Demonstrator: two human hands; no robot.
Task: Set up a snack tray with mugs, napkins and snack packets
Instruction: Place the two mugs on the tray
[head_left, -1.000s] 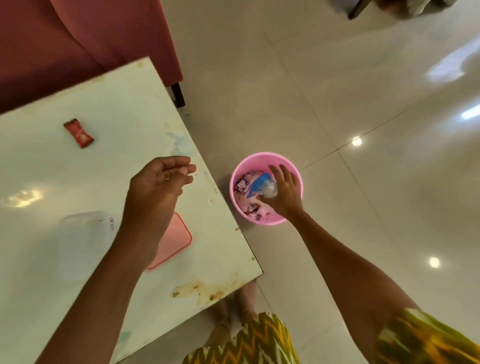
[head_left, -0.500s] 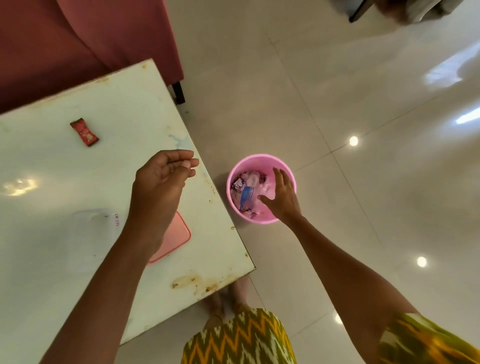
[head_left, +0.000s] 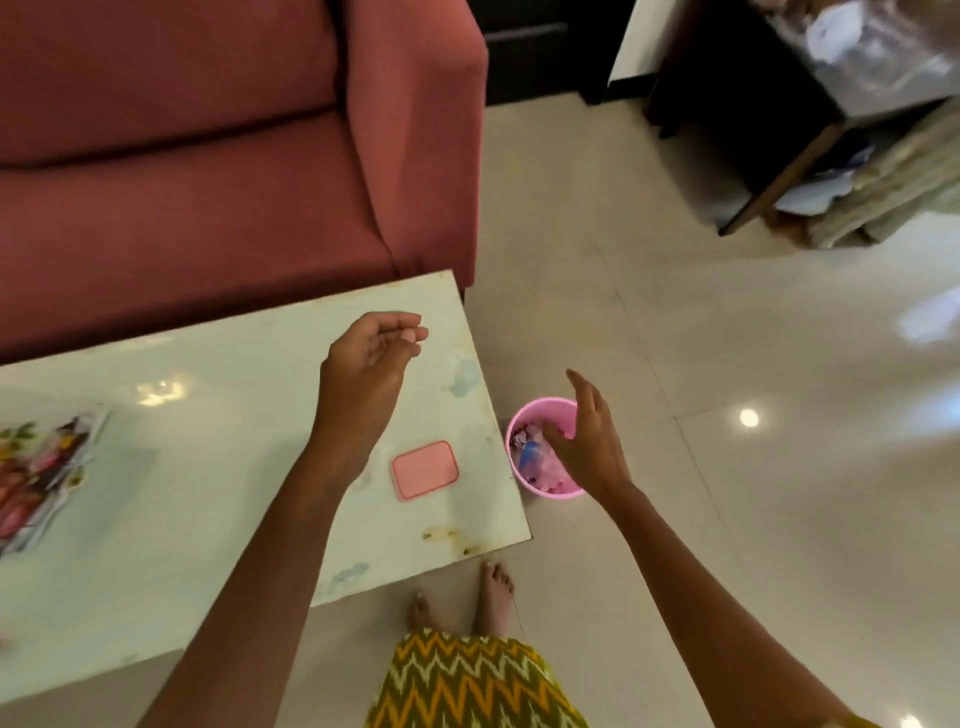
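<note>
Pink bin (head_left: 519, 422) sits directly under our right hand (head_left: 589, 447), spread wide, empty; left hand (head_left: 370, 358) loosely curled, farther, over table (head_left: 208, 493).

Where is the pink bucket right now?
The pink bucket stands on the floor right of the table, near its front right corner, partly under the open right hand. The pink lid lies on the table just left of it.

Pale table (head_left: 208, 467): pink lid (head_left: 425, 469), floral packets (head_left: 36, 478). Floor (head_left: 727, 519): pink bucket (head_left: 535, 410).
</note>
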